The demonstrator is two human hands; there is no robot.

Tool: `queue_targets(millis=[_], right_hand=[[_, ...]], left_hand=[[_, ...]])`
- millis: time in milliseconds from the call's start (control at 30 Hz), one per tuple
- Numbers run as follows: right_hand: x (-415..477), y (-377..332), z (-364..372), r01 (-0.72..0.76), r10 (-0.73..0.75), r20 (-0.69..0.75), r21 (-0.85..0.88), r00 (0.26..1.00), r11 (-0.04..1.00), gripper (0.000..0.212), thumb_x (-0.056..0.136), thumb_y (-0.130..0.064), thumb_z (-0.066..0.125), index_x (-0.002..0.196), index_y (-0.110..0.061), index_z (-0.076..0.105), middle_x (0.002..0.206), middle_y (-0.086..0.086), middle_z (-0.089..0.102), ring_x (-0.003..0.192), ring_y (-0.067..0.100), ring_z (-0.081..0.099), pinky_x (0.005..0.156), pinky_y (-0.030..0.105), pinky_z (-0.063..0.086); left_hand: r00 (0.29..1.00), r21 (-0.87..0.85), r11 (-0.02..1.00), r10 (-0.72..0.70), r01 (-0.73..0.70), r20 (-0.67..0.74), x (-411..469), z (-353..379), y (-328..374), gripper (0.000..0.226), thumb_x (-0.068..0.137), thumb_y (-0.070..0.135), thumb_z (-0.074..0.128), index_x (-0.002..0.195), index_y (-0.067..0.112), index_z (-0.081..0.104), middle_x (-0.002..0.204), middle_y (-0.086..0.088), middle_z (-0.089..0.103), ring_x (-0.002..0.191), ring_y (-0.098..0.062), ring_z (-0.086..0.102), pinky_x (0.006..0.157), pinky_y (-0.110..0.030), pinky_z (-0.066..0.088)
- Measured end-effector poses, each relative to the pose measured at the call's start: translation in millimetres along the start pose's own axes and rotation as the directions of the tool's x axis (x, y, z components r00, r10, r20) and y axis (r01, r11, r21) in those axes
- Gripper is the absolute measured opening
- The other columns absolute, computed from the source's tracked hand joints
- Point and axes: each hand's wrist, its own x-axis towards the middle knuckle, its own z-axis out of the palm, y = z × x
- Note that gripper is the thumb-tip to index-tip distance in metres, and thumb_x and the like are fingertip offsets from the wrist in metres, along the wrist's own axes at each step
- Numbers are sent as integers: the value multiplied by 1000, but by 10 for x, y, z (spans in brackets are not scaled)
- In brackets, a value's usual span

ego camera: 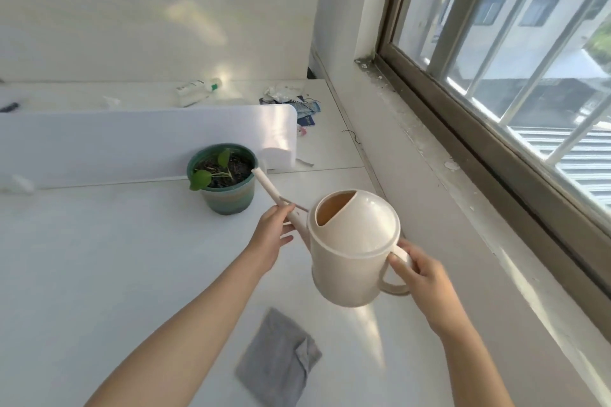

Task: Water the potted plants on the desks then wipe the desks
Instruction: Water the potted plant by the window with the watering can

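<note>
A cream watering can (353, 248) hangs tilted above the white desk (99, 274). My right hand (420, 277) grips its handle. My left hand (272, 236) holds the long spout near its base. The spout's tip rests over the rim of a green pot (228, 198) holding dark soil and a small plant with a few green leaves (201, 179). A folded grey cloth (279, 358) lies on the desk below the can, near me.
A white divider panel (132, 142) stands behind the pot. Beyond it a second desk holds a white tube (198, 91), crumpled paper and blue packets (294, 102). A dusty window sill (463, 182) and barred window run along the right.
</note>
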Motion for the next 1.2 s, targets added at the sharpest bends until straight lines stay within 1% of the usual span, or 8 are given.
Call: queue_targets(millis=[267, 367, 500, 633, 767, 933, 1067, 1200], right_hand=[[-100, -547, 543, 124, -126, -8, -128, 992, 984, 13, 89, -15, 52, 95, -20, 62, 103, 9, 67, 78, 6, 56, 64, 4, 41], [-147, -699, 745, 139, -143, -17, -128, 990, 982, 18, 88, -13, 53, 85, -28, 61, 95, 8, 68, 78, 15, 58, 62, 2, 40], [-167, -802, 929, 123, -133, -92, -107, 987, 987, 18, 86, -10, 56, 86, -26, 62, 97, 32, 62, 84, 40, 54, 50, 4, 43], [-129, -866, 1064, 68, -73, -128, -43, 989, 997, 13, 85, -7, 57, 94, -14, 63, 102, 30, 62, 71, 15, 51, 41, 4, 41], [-76, -911, 1151, 53, -57, -154, -36, 986, 998, 19, 85, -8, 57, 80, -26, 61, 99, 21, 64, 78, 24, 53, 39, 5, 41], [-10, -927, 1186, 2, -3, -168, -3, 986, 1000, 14, 84, -7, 59, 80, -19, 64, 91, 15, 63, 58, 0, 52, 37, 4, 39], [41, -891, 1164, -24, 18, -191, -28, 981, 999, 12, 83, -7, 60, 94, -6, 66, 81, 15, 60, 51, -6, 52, 35, 4, 37], [98, -930, 1132, -21, 11, -234, -42, 972, 999, 7, 83, -8, 61, 86, -13, 64, 73, 14, 57, 48, -9, 51, 33, 3, 35]], left_hand=[[998, -113, 992, 57, -59, -16, -141, -517, 264, 19, 94, 24, 46, 105, 13, 56, 108, -11, 54, 104, -26, 53, 97, -44, 43], [998, -156, 986, 64, -62, 6, -112, -648, 319, 15, 94, 22, 46, 96, 14, 58, 105, -13, 51, 96, -24, 52, 90, -42, 47], [998, -188, 980, 63, -60, 13, -53, -744, 345, 13, 93, 22, 47, 90, 17, 59, 97, -11, 52, 85, -20, 52, 76, -35, 50], [999, -208, 978, 34, -31, 11, 43, -808, 323, 15, 93, 22, 48, 99, 14, 60, 94, -9, 57, 85, -20, 55, 69, -33, 51], [1000, -216, 976, 4, 0, 18, 121, -843, 293, 23, 92, 23, 48, 108, 10, 58, 96, -9, 57, 84, -20, 54, 67, -32, 50], [999, -239, 970, -30, 34, 20, 168, -846, 226, 24, 91, 23, 48, 109, 10, 57, 93, -9, 55, 83, -20, 53, 66, -32, 50], [998, -246, 967, -58, 62, 24, 207, -807, 180, 21, 92, 22, 48, 107, 10, 56, 93, -9, 54, 82, -21, 54, 66, -32, 50], [997, -240, 968, -64, 70, 33, 259, -743, 172, 16, 92, 22, 46, 100, 11, 55, 89, -9, 53, 78, -20, 53, 65, -32, 50]])
